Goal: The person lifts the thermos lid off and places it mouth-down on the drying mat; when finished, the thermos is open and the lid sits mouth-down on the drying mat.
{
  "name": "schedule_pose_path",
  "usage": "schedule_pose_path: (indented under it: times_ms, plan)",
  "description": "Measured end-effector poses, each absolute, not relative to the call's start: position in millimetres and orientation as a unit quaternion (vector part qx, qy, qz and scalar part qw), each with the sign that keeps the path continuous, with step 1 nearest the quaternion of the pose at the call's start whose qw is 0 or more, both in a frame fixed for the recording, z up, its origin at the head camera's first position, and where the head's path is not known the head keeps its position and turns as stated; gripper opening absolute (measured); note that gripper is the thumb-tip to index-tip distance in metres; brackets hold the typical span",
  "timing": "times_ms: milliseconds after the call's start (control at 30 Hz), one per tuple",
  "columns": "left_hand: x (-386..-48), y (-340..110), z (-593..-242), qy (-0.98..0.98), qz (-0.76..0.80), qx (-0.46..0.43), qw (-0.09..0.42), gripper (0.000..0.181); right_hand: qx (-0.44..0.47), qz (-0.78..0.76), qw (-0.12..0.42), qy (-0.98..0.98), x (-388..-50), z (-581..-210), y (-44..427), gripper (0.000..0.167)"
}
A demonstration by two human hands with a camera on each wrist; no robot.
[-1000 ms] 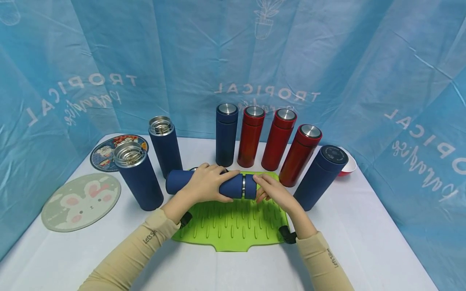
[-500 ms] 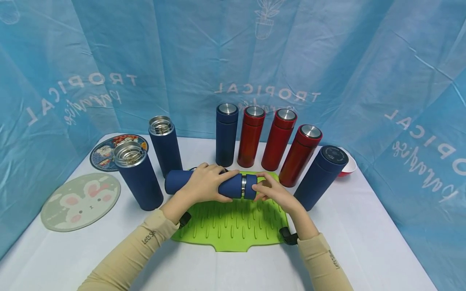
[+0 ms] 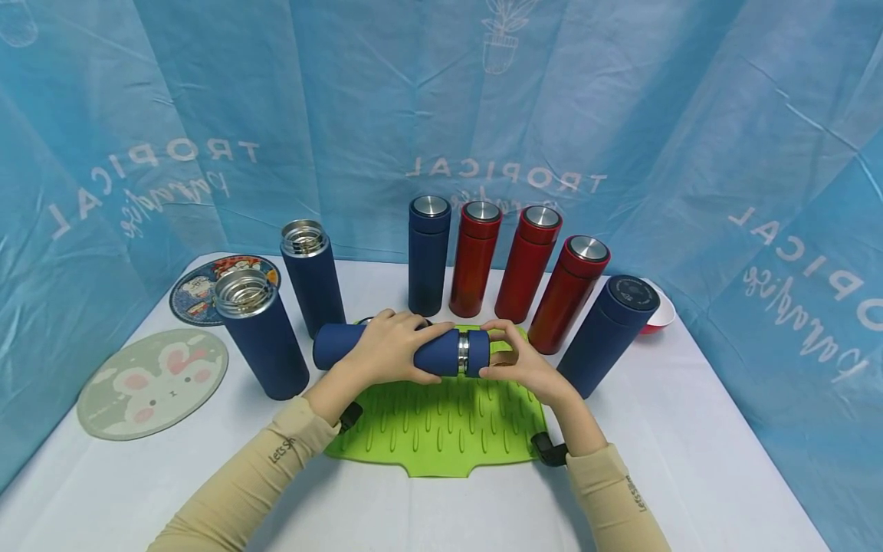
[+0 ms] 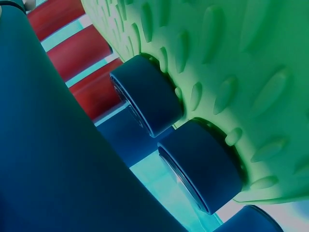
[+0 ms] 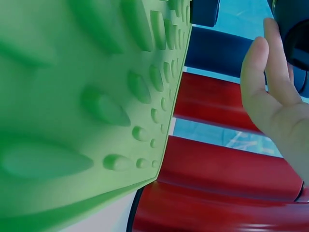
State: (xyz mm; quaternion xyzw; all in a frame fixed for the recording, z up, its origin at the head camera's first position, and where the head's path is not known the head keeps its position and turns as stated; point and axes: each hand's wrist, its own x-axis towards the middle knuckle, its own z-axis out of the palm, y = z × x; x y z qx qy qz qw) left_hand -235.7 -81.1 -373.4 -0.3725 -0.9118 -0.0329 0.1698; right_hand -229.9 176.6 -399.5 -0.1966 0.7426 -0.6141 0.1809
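In the head view the blue bottle (image 3: 438,357) lies sideways over the green mat (image 3: 433,433), long axis left to right; the left hand (image 3: 388,351) grips its body from above; the right hand (image 3: 526,369), nearer the cap (image 3: 477,353), pinches that end — thumb nearer the wearer, palm facing it; in the left-wrist view the body slants past two loose lids (image 4: 147,96); in the right-wrist view fingers rise beside the cap — how firmly they press, I cannot tell.

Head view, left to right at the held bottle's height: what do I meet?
Rabbit mat → nearer lidless blue bottle → held bottle's left end → left hand → steel neck → blue cap → right hand → standing capped blue bottle
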Motion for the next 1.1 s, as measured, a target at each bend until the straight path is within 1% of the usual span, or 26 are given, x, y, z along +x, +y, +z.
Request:
schedule_pose_path:
  times_ms: [333,567,900,1100]
  plan:
    - [-235.5,-81.3,-372.6,-0.919,-0.044,-0.362,0.15,0.081,-0.222,-0.615,0.144,0.743,-229.1,-400.3,177.0,0.066]
    - [-234.9,-81.8,-371.7,-0.922,-0.045,-0.357,0.142,0.082,-0.229,-0.632,0.14,0.727,-227.3,-399.5,179.3,0.065]
    - [-235.8,-86.4,-367.4,-0.924,-0.067,-0.348,0.141,0.084,-0.223,-0.648,0.126,0.717,-225.1,-401.5,189.2,0.064]
    - [-239.8,-93.0,-355.7,-0.932,-0.115,-0.313,0.144,0.085,-0.213,-0.634,0.11,0.735,-224.0,-402.3,192.0,0.065]
